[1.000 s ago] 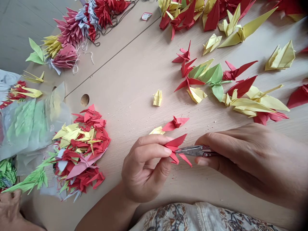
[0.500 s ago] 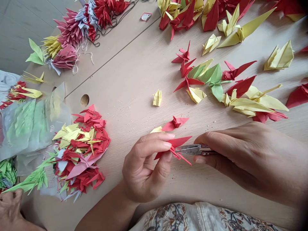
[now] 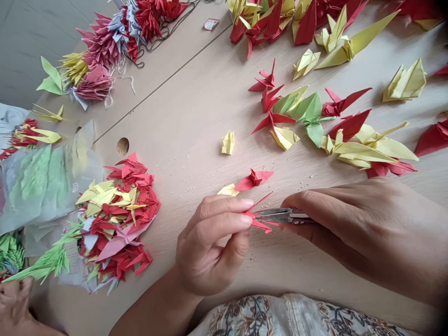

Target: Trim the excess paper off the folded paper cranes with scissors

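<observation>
Between the fingertips and thumb of my left hand [image 3: 213, 240] is a small red paper crane [image 3: 259, 223], partly hidden by the fingers. My right hand [image 3: 360, 228] grips a pair of small thread snips [image 3: 280, 215], whose metal blades point left and touch the crane. Whether the blades are fully closed I cannot tell. Just beyond my left fingers lie another red paper crane [image 3: 254, 179] and a partly covered yellow paper piece [image 3: 228, 190]. A small yellow folded crane [image 3: 228, 142] rests farther off.
A heap of red, yellow and pink cranes [image 3: 131, 219] sits to the left, beside plastic bags [image 3: 45, 177]. Larger cranes [image 3: 371, 144] spread over the right and far side. Strung cranes [image 3: 105, 46] lie at upper left. Another person's hand [image 3: 17, 298] shows at lower left.
The red crane has turned in my left fingers, so its broad wing now shows as a thin edge. The snips stay at the crane, nearly in the same place.
</observation>
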Demonstrator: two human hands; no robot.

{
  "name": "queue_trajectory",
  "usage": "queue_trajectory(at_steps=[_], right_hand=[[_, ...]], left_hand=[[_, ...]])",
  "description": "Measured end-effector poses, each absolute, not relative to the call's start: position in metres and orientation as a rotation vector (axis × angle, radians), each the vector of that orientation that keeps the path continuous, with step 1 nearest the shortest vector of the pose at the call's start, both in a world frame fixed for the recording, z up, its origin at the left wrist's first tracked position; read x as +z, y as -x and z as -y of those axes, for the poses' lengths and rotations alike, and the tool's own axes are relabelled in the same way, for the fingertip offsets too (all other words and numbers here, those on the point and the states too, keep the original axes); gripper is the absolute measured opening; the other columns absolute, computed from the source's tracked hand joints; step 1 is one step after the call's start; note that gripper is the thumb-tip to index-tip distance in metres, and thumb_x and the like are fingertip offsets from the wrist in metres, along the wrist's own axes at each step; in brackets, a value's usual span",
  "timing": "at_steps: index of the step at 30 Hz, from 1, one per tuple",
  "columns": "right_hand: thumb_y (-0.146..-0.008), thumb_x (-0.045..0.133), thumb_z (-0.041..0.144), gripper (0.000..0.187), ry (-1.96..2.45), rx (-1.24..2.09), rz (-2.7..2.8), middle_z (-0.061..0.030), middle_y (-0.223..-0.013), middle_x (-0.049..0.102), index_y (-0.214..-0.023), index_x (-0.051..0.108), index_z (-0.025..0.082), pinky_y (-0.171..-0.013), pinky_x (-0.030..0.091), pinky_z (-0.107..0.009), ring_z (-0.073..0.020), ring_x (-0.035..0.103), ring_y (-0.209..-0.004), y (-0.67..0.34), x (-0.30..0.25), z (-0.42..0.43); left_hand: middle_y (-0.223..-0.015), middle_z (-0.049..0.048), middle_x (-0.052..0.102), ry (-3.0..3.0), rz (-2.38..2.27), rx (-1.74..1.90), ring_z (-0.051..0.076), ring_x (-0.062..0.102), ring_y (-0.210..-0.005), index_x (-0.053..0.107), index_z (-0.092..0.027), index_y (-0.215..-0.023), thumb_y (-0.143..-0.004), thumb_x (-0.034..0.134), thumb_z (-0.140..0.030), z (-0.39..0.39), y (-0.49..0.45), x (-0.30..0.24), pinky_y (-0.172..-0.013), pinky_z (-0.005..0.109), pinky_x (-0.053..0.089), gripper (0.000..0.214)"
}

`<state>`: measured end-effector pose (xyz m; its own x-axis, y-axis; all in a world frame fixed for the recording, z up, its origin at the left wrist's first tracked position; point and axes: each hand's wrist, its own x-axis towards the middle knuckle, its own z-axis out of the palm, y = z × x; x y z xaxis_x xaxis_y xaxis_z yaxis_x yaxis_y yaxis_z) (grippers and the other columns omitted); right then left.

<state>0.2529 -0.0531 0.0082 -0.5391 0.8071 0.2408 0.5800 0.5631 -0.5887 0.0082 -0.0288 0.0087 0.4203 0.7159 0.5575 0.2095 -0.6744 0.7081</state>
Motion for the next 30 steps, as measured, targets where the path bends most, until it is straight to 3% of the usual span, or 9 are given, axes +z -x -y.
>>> queue_trajectory(at_steps=[9, 15, 20, 30], right_hand=[[-0.094, 0.053, 0.009, 0.011, 1.107, 0.658, 2.249, 0.0008, -0.068, 0.066, -0.094, 0.059, 0.019, -0.045, 0.034, -0.03, -0.0134, 0.055, -0.047, -0.2511, 0.0078, 0.0516], [-0.095, 0.053, 0.009, 0.014, 1.1, 0.731, 2.228, 0.0009, -0.068, 0.066, -0.104, 0.062, 0.017, -0.046, 0.034, -0.031, -0.0145, 0.057, -0.049, -0.2512, 0.01, 0.0525], [-0.098, 0.052, 0.01, 0.014, 1.101, 0.723, 2.239, 0.0013, -0.067, 0.065, -0.104, 0.062, 0.016, -0.046, 0.034, -0.031, -0.0143, 0.056, -0.049, -0.2497, 0.0097, 0.0521], [-0.102, 0.051, 0.016, 0.012, 1.111, 0.714, 2.241, 0.0006, -0.066, 0.063, -0.1, 0.062, 0.016, -0.046, 0.032, -0.032, -0.0147, 0.056, -0.049, -0.2511, 0.0113, 0.0526]], left_hand=[[-0.115, 0.0069, 0.079, -1.929, -0.821, 1.203, 0.015, 0.076, -0.105, 0.069, -0.016, -0.117, -0.085, 0.073, -0.001, 0.0316, -0.012, 0.0078, -0.095, 0.025, 0.065, 0.036], [-0.107, 0.0085, 0.08, -1.819, -0.847, 1.216, 0.018, 0.079, -0.101, 0.07, -0.018, -0.113, -0.09, 0.074, -0.008, 0.0348, -0.0156, 0.0086, -0.094, 0.026, 0.066, 0.026], [-0.107, 0.0083, 0.079, -1.713, -0.879, 1.159, 0.021, 0.079, -0.102, 0.069, -0.02, -0.112, -0.093, 0.073, -0.013, 0.0358, -0.0156, 0.008, -0.085, 0.027, 0.069, 0.021], [-0.097, 0.0026, 0.076, -1.353, -0.829, 1.009, 0.012, 0.073, -0.078, 0.07, -0.025, -0.107, -0.096, 0.071, -0.022, 0.0296, -0.0157, 0.0098, -0.067, 0.022, 0.064, 0.012]])
